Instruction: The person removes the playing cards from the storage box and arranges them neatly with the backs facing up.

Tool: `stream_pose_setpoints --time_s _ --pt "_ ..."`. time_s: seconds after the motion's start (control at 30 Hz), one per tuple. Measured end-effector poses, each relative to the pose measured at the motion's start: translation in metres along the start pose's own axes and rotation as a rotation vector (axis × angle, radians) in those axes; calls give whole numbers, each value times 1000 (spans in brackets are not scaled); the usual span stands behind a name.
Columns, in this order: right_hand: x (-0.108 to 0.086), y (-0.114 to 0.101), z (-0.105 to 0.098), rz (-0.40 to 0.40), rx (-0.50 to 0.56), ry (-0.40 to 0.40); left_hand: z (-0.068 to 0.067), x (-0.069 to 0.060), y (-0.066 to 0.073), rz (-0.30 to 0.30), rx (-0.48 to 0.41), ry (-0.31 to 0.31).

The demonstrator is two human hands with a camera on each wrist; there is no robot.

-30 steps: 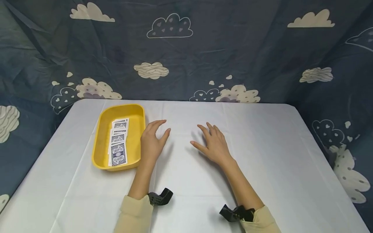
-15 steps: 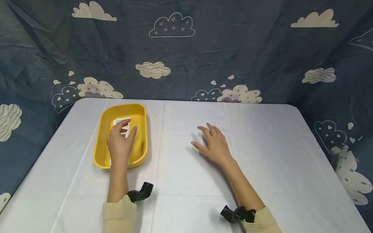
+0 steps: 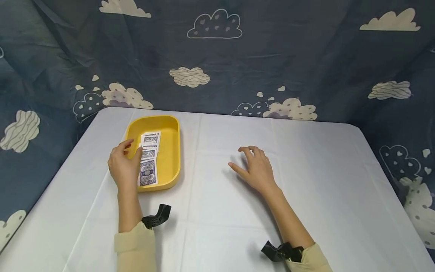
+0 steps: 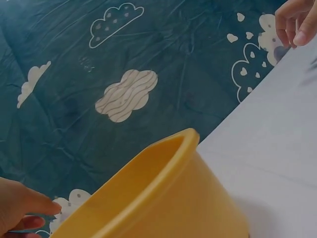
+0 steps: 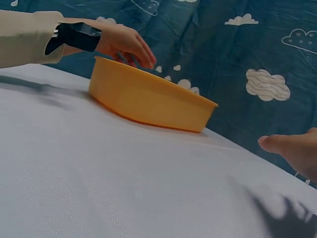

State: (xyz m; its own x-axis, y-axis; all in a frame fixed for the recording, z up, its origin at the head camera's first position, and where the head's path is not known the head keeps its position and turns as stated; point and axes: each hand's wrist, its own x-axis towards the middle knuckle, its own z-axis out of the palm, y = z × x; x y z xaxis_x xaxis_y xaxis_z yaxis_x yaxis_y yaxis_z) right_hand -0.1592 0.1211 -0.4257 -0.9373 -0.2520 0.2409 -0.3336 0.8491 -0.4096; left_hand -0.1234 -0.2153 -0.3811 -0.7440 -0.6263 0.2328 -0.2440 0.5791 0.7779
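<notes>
A yellow tray (image 3: 168, 158) stands on the left part of the table. In it lies a column of overlapping playing cards (image 3: 148, 172), their blue patterned backs up. My left hand (image 3: 124, 164) is at the tray's left side, thumb toward the cards and fingers bent toward the rim, with a gap between them. In the right wrist view the left hand (image 5: 130, 45) appears just above the rim, and I see nothing held in it. My right hand (image 3: 259, 169) hovers over the middle of the table, fingers spread and slightly bent, holding nothing.
A white cloth (image 3: 217, 204) covers the table. Behind it and along the sides hangs a dark blue curtain (image 3: 289, 56) printed with clouds. Each wrist wears a black camera mount, one on the left (image 3: 157, 216) and one on the right (image 3: 282, 252).
My left hand has moved left from the tray's right side, across over the cards, to its left side. The right hand has barely moved. The head view has shifted slightly.
</notes>
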Motion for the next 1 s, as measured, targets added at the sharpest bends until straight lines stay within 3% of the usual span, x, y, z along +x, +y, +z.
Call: stream_pose_setpoints --time_s 0.13,0.23,0.43,0.6,0.8,1.0 --pt "0 -6 3 -26 30 10 -4 3 -3 10 -20 45" --pt "-1 -15 6 -51 46 20 -7 4 -4 -18 -23 58" --pt "1 -36 16 -101 53 34 -7 4 -6 -127 24 31" --pt "7 -53 23 -137 105 45 -5 6 -12 -159 -5 6" --pt "19 -78 26 -155 230 -21 -10 11 -18 -205 -75 0" --pt "31 -100 27 -192 251 -62 -14 14 -24 -271 -103 -21"
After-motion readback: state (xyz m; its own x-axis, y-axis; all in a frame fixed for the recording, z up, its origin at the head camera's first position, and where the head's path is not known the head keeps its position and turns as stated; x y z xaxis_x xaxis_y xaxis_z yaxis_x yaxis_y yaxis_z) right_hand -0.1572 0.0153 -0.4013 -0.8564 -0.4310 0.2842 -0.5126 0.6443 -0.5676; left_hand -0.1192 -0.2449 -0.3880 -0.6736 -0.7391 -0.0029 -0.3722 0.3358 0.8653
